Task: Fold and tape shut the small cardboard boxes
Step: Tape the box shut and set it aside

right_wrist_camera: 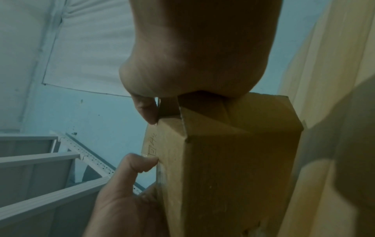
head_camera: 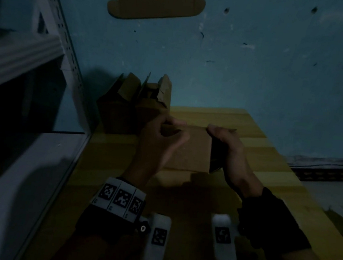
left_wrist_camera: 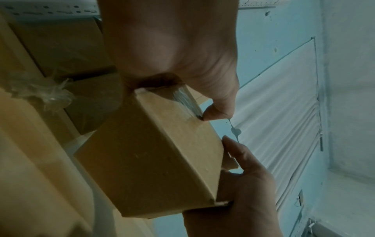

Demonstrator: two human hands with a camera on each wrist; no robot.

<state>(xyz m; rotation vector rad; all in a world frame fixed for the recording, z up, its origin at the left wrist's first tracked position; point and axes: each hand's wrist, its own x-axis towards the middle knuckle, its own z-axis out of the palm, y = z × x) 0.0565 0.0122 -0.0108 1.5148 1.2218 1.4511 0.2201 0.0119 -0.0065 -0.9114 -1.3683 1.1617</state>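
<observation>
A small brown cardboard box (head_camera: 189, 150) hangs just above the wooden table (head_camera: 269, 161), held between both hands. My left hand (head_camera: 171, 131) grips its left end, fingers curled over the far top edge and the thumb on the near face. In the left wrist view the left thumb (left_wrist_camera: 215, 110) presses beside a strip of clear tape (left_wrist_camera: 184, 99) on the box (left_wrist_camera: 152, 160). My right hand (head_camera: 215, 133) grips the right end. In the right wrist view its thumb (right_wrist_camera: 146, 110) pinches a folded flap of the box (right_wrist_camera: 233, 176).
Several open cardboard boxes (head_camera: 133, 104) stand at the table's back left, one with crumpled clear tape (left_wrist_camera: 46, 94). A flat cardboard blank (head_camera: 156, 1) shows at the top against the blue wall. Grey metal shelving (head_camera: 24, 72) runs along the left.
</observation>
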